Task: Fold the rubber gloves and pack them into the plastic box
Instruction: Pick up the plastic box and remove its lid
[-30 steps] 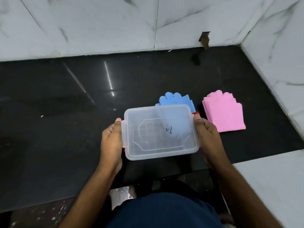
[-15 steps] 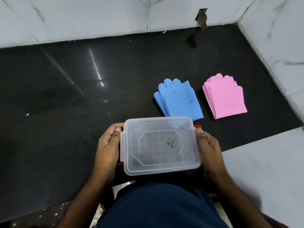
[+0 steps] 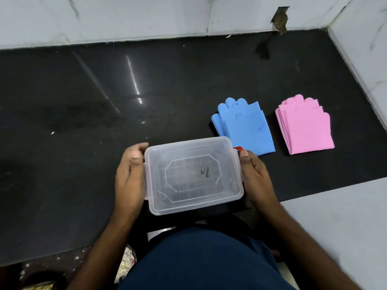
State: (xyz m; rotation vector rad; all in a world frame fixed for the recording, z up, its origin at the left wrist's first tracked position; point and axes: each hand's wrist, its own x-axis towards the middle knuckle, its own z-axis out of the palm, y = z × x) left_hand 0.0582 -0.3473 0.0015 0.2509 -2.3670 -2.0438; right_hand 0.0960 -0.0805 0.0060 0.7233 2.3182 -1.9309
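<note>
- While both hands clamp the lidded plastic box, the left hand grips its left short end and the right hand its right end by a red latch.
- Beyond the right hand lie the folded blue gloves, nearly touching the box's far right corner; the folded pink gloves sit further right, so the right hand is nearer both.
- Box's long axis runs hand to hand.
- Fingers under the box are hidden; any left-side latch can't be made out.

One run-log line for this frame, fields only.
stage: box lid on | left hand, right hand: hold plastic box ends | blue gloves, pink gloves: folded, on counter
</note>
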